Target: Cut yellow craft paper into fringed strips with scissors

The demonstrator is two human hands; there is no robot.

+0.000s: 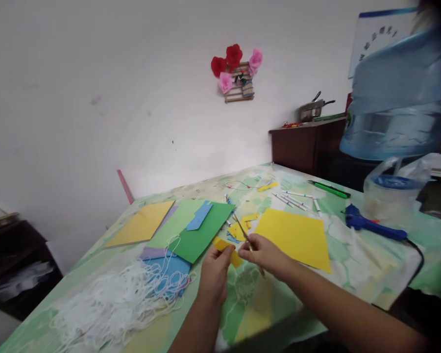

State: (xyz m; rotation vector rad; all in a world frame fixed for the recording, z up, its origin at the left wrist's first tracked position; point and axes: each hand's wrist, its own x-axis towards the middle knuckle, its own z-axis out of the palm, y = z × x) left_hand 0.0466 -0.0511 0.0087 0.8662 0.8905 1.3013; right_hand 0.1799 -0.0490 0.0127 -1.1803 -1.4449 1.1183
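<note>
Pinched in my left hand [217,267] is a small piece of yellow paper [236,258]. My right hand [261,255] grips a slim pair of scissors [241,229], its dark blades pointing up and away to the left; the fingers partly hide its handles. Both hands are close together over the table, and the scissors are just right of the held paper. Yellow paper scraps [248,220] lie just beyond them. A large yellow sheet [294,235] rests beside my right hand, and a green sheet [206,233] with a blue paper strip [199,215] lies beyond my left.
A tangled heap of white string [121,299] covers the left front. White sticks [296,200], a green utility knife [330,189] and a blue glue gun [371,224] lie to the right. A large water bottle [397,103] stands by the right edge, near a plastic bag [393,196].
</note>
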